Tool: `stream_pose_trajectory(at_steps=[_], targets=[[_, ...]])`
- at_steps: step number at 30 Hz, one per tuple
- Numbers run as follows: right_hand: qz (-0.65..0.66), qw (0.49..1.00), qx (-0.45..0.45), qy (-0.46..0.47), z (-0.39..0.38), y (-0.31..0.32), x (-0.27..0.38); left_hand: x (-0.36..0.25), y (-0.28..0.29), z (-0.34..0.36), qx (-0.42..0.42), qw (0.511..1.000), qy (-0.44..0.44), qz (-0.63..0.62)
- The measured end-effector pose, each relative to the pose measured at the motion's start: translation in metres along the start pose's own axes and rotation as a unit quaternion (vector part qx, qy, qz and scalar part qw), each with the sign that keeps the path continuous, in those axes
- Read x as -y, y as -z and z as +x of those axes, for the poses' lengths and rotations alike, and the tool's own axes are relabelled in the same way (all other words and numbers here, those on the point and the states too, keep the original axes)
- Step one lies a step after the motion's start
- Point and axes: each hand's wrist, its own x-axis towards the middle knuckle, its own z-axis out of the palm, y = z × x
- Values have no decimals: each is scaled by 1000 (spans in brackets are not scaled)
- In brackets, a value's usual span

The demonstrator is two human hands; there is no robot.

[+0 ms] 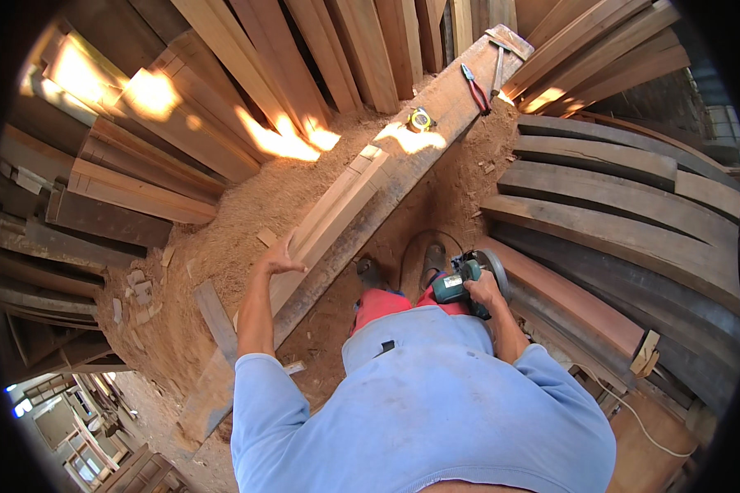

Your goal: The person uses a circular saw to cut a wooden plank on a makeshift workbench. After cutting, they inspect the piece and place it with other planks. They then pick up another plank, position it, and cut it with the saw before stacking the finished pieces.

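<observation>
A squared timber (337, 201) with lines marked across its far end lies along a long, worn plank bench (362, 222). My left hand (279, 258) is at this timber's near part, thumb and fingers spread, palm side toward the wood; how firmly it touches I cannot tell. Beside my right thigh, my right hand (485, 292) is closed round the handle of a teal circular saw (452, 284), whose round grey guard faces right. Farther up the bench are a yellow tape measure (419, 121), red-handled pliers (475, 90) and a hammer (498, 67).
Long boards (353, 49) lean in rows at the far side. Curved planks (617, 189) are stacked on the right, with a reddish beam (567, 296) nearer me. Sawdust (255, 205) and offcuts cover the ground at left. A pale cord (633, 415) runs at lower right.
</observation>
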Motion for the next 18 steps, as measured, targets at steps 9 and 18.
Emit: stream_pose_trajectory(at_steps=[9, 18], targets=[[9, 1000, 3, -14, 0, -11, 3, -7, 5, -4, 4, 1000, -1, -14], [-71, 997, 25, 15, 11, -25, 8, -35, -54, -19, -142, 973, 39, 179]])
